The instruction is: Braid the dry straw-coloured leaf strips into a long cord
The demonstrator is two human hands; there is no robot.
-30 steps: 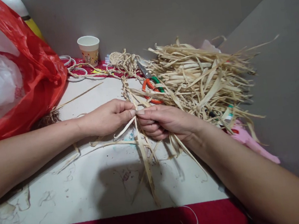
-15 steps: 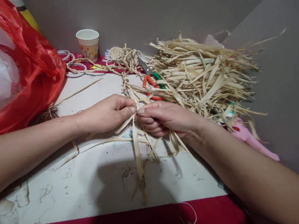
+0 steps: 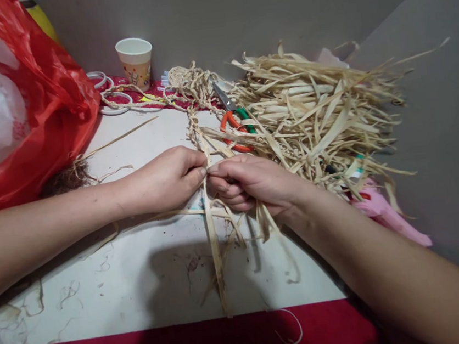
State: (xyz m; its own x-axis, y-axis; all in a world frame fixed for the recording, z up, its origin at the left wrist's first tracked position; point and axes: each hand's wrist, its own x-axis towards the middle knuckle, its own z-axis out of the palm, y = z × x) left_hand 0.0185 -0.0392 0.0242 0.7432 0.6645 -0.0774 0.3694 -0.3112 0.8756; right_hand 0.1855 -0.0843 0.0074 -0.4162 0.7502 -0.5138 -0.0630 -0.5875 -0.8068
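Observation:
Both hands meet over the white board, pinching pale dry straw strips. My left hand (image 3: 172, 178) is closed with thumb and forefinger on the straw strips (image 3: 212, 234), whose long ends hang toward the board's front edge. My right hand (image 3: 247, 184) has its fingers curled and its thumb pinched on the strips beside the left thumb; more loose ends come out below it. A braided straw cord (image 3: 193, 126) runs away from the fingers toward a coiled heap of braid (image 3: 195, 85). What lies between the fingertips is partly hidden.
Scissors (image 3: 232, 122) with orange and green handles lie beside a big pile of straw (image 3: 308, 102). A paper cup (image 3: 135, 64) and white rings (image 3: 116, 103) stand at the back. A red plastic bag (image 3: 60, 103) fills the left. A pink tool (image 3: 388, 217) lies at right.
My hands stay pinched together at nearly the same spot. The loose strip ends under my right hand have swung a little, and the view has shifted slightly.

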